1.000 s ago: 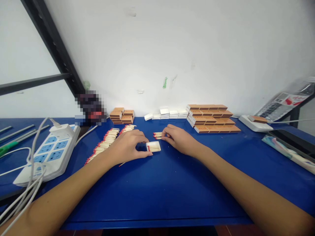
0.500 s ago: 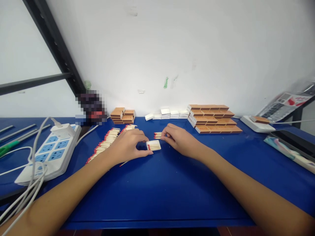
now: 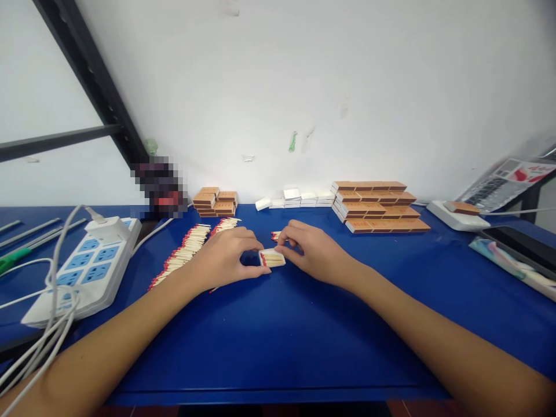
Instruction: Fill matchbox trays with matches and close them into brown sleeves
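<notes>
A small white matchbox tray [image 3: 273, 258] with a few red-tipped matches in it lies on the blue table [image 3: 278, 341]. My left hand [image 3: 223, 258] is closed on the tray's left end, steadying it. My right hand [image 3: 310, 250] is curled, its fingertips pinching some matches right at the tray's far edge. A small bunch of loose matches [image 3: 275, 236] lies just behind the tray. A long row of matches [image 3: 182, 255] runs to the left of my left hand.
Brown matchbox sleeves are stacked at the back right [image 3: 377, 205] and back left [image 3: 216, 202]. White empty trays [image 3: 299, 200] sit between them by the wall. A white-and-blue power strip [image 3: 87, 269] with cables lies at the left. A phone [image 3: 519, 246] lies at the right edge.
My right hand has moved from the loose bunch of matches down and left to the tray's edge. My left hand and the tray have stayed put.
</notes>
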A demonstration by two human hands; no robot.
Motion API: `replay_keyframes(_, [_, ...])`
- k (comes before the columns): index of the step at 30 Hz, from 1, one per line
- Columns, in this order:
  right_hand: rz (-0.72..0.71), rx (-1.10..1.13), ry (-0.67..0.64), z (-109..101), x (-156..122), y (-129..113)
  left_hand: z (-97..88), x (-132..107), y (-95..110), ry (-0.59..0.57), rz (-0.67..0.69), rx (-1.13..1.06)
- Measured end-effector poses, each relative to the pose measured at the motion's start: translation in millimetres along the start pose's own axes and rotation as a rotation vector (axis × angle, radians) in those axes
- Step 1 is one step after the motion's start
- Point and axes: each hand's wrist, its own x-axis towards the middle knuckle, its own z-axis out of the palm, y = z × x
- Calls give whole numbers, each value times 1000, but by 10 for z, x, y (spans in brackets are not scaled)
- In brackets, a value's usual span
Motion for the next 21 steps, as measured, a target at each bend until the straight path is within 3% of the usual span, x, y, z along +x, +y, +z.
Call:
replay_keyframes(3, [71,-43,50,-20,37,136,3,-3,-10,2,-2,-2])
replay_keyframes(8, [103,-72,-45,23,73,321,-4,-11,-16,8,-2,2])
replay_keyframes(21, [61,-72,-47,20,54,437,0,2,1,2,-13,9])
